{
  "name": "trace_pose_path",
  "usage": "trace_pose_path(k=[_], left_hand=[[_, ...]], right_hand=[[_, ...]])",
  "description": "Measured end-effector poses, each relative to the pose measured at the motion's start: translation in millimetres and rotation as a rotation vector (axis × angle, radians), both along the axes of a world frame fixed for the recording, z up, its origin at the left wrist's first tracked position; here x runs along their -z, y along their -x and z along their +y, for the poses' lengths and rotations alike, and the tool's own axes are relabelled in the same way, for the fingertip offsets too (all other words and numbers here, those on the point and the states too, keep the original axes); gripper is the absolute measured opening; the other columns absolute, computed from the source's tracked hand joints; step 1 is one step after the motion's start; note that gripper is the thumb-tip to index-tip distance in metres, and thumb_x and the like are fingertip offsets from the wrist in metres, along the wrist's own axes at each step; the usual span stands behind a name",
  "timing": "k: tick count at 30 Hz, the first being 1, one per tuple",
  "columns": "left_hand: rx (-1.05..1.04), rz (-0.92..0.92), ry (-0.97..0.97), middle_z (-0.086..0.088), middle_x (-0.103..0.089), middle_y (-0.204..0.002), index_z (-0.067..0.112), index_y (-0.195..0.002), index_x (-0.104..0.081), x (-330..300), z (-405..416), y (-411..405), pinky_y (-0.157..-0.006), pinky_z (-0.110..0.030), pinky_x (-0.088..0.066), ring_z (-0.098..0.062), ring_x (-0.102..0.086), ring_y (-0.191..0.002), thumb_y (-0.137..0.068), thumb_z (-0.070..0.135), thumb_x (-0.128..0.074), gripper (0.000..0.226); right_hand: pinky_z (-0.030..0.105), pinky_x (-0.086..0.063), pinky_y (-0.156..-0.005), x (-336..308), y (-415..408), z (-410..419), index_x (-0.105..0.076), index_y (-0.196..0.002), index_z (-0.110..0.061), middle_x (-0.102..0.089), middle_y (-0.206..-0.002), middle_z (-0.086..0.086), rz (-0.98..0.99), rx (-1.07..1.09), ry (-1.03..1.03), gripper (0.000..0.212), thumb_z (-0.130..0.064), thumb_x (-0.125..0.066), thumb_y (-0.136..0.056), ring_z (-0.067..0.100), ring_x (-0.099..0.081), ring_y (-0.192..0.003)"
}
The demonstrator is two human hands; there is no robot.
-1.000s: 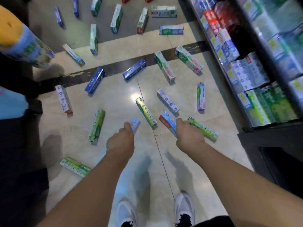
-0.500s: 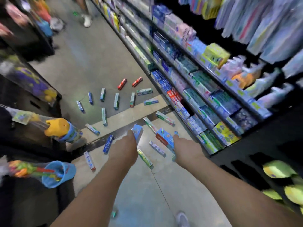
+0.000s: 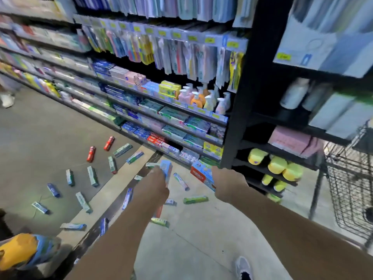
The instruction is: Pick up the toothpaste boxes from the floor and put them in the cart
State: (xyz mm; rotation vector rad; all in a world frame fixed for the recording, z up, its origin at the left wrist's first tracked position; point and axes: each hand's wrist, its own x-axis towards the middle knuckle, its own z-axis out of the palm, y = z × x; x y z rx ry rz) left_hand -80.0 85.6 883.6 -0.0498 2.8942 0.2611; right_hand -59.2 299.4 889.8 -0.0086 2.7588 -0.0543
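My left hand (image 3: 156,181) is closed around a light blue toothpaste box (image 3: 167,171), held upright in front of me. My right hand (image 3: 227,183) grips a red and blue toothpaste box (image 3: 201,174) that sticks out to its left. Both hands are raised well above the floor. Several toothpaste boxes lie scattered on the floor, among them a green one (image 3: 195,199), two red ones (image 3: 91,154) and a blue one (image 3: 53,189). A black wire cart (image 3: 351,190) stands at the right edge, partly cut off by the frame.
Store shelves (image 3: 173,120) packed with toothpaste, toothbrushes and bottles run along the right of the aisle. A black shelf post (image 3: 242,98) stands between my right hand and the cart. My shoe (image 3: 243,267) shows at the bottom. A yellow and blue packet (image 3: 24,251) hangs at lower left.
The view has swung up and to the right, from the floor to the shelves, bringing the cart into sight. Both hands have stayed shut on their boxes and lifted off the floor.
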Motion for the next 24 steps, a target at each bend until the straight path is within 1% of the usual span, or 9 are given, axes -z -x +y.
trace_pose_path(k=[4, 6, 8, 10, 14, 17, 18, 20, 24], left_hand=[[0.17, -0.012, -0.057, -0.007, -0.064, -0.1, 0.014, -0.11, -0.039, -17, 67, 2, -0.068, -0.034, -0.045, -0.031, -0.064, -0.094, -0.082, 0.022, -0.064, 0.038], [0.258, -0.005, -0.06, -0.008, -0.064, -0.109, 0.015, -0.118, -0.038, -20, 108, 3, -0.077, -0.036, -0.049, -0.031, -0.063, -0.102, -0.085, 0.026, -0.062, 0.043], [0.336, 0.025, -0.041, -0.01, -0.064, -0.115, 0.013, -0.129, -0.035, -21, 153, 3, -0.083, -0.038, -0.05, -0.032, -0.062, -0.107, -0.087, 0.025, -0.057, 0.048], [0.402, 0.051, -0.049, -0.011, -0.064, -0.114, 0.01, -0.134, -0.033, -22, 203, -1, -0.082, -0.039, -0.051, -0.033, -0.062, -0.105, -0.088, 0.023, -0.055, 0.052], [0.544, 0.049, -0.04, -0.011, -0.064, -0.11, 0.01, -0.123, -0.037, -26, 314, -27, -0.072, -0.037, -0.046, -0.033, -0.063, -0.102, -0.088, 0.027, -0.059, 0.045], [0.628, 0.059, -0.05, -0.009, -0.066, -0.101, 0.016, -0.104, -0.035, -23, 389, -52, -0.067, -0.035, -0.046, -0.032, -0.066, -0.092, -0.087, 0.027, -0.058, 0.031], [0.66, 0.054, -0.054, -0.008, -0.066, -0.101, 0.016, -0.102, -0.035, -20, 412, -60, -0.066, -0.034, -0.046, -0.031, -0.066, -0.091, -0.088, 0.025, -0.056, 0.028], [0.743, 0.056, -0.02, -0.009, -0.067, -0.105, 0.011, -0.111, -0.038, -17, 459, -77, -0.065, -0.033, -0.046, -0.029, -0.067, -0.095, -0.09, 0.023, -0.055, 0.03], [0.799, -0.005, 0.012, -0.013, -0.063, -0.116, 0.001, -0.137, -0.031, -15, 546, -106, -0.077, -0.037, -0.052, -0.031, -0.064, -0.104, -0.09, 0.023, -0.057, 0.057]], right_hand=[[0.034, -0.04, -0.064, -16, -30, 65, -0.04, -0.12, -0.013, -0.055, -0.1, 0.005, 0.026, 0.176, 0.018, 0.037, -0.019, -0.058, -0.088, 0.029, -0.058, -0.087], [0.034, -0.041, -0.065, -25, -45, 101, -0.041, -0.119, -0.013, -0.059, -0.107, 0.007, 0.048, 0.241, 0.016, 0.038, -0.027, -0.059, -0.089, 0.029, -0.061, -0.094], [0.033, -0.043, -0.068, -32, -60, 139, -0.04, -0.125, -0.012, -0.059, -0.112, 0.007, 0.082, 0.306, 0.003, 0.044, -0.026, -0.059, -0.088, 0.03, -0.062, -0.1], [0.033, -0.043, -0.072, -35, -77, 180, -0.039, -0.131, -0.014, -0.06, -0.117, 0.006, 0.104, 0.382, -0.019, 0.05, -0.019, -0.059, -0.086, 0.029, -0.061, -0.105], [0.033, -0.041, -0.071, -39, -124, 270, -0.04, -0.126, -0.017, -0.061, -0.113, 0.005, 0.11, 0.529, -0.003, 0.046, -0.015, -0.057, -0.084, 0.03, -0.062, -0.102], [0.033, -0.041, -0.071, -39, -163, 332, -0.043, -0.12, -0.018, -0.062, -0.112, 0.004, 0.13, 0.641, 0.001, 0.038, -0.017, -0.057, -0.085, 0.029, -0.063, -0.103], [0.033, -0.04, -0.071, -39, -175, 351, -0.043, -0.118, -0.018, -0.063, -0.112, 0.004, 0.14, 0.677, 0.001, 0.036, -0.016, -0.057, -0.085, 0.029, -0.063, -0.103], [0.033, -0.041, -0.071, -36, -199, 390, -0.044, -0.114, -0.018, -0.064, -0.11, 0.004, 0.16, 0.741, 0.012, 0.035, -0.016, -0.059, -0.083, 0.029, -0.064, -0.101], [0.034, -0.045, -0.07, -33, -239, 458, -0.043, -0.115, -0.015, -0.064, -0.104, 0.004, 0.142, 0.862, 0.053, 0.04, -0.019, -0.064, -0.082, 0.028, -0.064, -0.096]])
